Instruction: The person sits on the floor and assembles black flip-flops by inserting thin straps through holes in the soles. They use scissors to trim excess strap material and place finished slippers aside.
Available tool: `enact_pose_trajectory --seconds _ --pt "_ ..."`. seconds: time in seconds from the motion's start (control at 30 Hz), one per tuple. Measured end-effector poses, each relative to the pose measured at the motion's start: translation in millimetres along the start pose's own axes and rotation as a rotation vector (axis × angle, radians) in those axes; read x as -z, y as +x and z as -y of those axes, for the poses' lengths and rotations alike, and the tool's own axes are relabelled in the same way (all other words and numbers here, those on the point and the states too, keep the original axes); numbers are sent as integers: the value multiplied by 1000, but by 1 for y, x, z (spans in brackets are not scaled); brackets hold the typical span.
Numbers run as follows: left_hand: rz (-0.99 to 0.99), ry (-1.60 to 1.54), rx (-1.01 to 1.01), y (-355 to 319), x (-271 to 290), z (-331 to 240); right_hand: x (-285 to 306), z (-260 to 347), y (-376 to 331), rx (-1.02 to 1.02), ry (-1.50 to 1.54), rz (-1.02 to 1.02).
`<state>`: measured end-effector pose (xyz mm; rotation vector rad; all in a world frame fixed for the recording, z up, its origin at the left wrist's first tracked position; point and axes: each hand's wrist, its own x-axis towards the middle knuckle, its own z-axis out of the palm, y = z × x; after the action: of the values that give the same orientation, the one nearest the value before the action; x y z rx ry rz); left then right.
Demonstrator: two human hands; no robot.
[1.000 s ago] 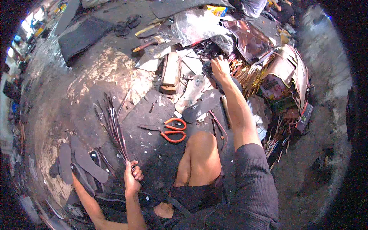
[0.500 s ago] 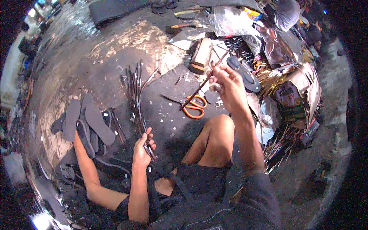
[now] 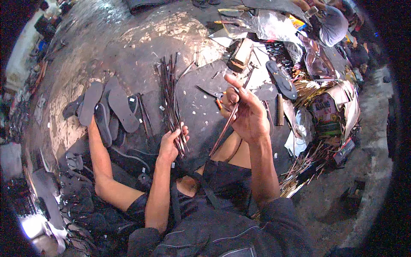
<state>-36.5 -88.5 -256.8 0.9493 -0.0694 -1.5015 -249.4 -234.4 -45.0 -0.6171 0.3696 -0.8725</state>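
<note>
My left hand (image 3: 172, 144) is closed round the lower end of a bundle of thin dark strips (image 3: 170, 96), which fans out away from me. To its right, above my bent knee, my right hand (image 3: 247, 112) grips a few long thin strips (image 3: 224, 132) slanting down toward my lap. Its index finger points up, and the other fingers curl round the strips. Beyond that hand, scissors (image 3: 209, 91) with orange handles lie on a dark mat (image 3: 192, 113); the hand partly hides the handles.
Dark sandal soles (image 3: 122, 107) lie at left near my foot. A wooden block (image 3: 242, 53), a dark flip-flop (image 3: 281, 80) and a short dark bar (image 3: 279, 110) lie at right. Farther right are loose strips (image 3: 302, 171), a printed sack (image 3: 326, 109) and clear plastic (image 3: 276, 25).
My right hand has come down and nearer my body, bringing its strips over my knee and covering part of the scissors. My left hand still holds the bundle. The whole view has shifted slightly.
</note>
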Motion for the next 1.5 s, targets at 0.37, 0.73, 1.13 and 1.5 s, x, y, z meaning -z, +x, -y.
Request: enact_pose_trajectory --seconds 0.37,0.73,1.13,1.5 --pt "-6 -3 52 -16 -32 -20 71 -35 12 148 -1384 -389" --pt "-147 82 60 -26 -38 -27 43 -156 -47 -307 -1182 -186" --pt "-138 294 -98 -23 -42 -12 36 -157 -45 -269 -1497 -191" --pt "-165 43 -18 -27 -36 -1 72 -176 -46 -219 -930 -327"
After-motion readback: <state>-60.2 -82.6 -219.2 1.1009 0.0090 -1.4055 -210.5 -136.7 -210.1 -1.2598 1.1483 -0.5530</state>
